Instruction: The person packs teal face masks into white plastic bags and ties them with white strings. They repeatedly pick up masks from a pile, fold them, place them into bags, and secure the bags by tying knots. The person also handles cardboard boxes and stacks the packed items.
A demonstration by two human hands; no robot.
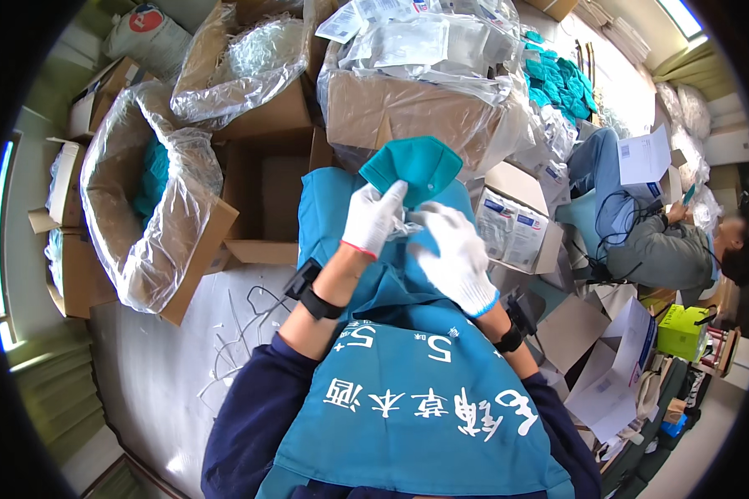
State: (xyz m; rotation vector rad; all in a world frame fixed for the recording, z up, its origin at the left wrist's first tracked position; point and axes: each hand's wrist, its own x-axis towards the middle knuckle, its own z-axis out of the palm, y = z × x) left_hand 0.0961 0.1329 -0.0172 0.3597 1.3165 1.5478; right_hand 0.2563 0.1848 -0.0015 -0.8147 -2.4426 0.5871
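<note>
A teal folded face mask [416, 169] is up in front of me, above my lap. My left hand [372, 218], in a white glove with a red cuff edge, is closed on the mask's lower left part, thumb on top. Close by on the right is my right hand [459, 259], gloved in white with a blue cuff edge. Its fingers are curved and spread from the thumb, just below the mask. Something thin and whitish, perhaps the mask's straps, shows between the hands; whether the right fingers touch it is unclear. A blue apron [416, 416] covers my lap.
A plastic-lined carton [200, 241] with teal masks stands left, beside an open brown box [266, 187]. Ahead, clear bags top a large carton [416, 112]. A box of packaged items [516, 224] sits right, before a seated person [657, 241]. Cords [237, 349] lie on the floor.
</note>
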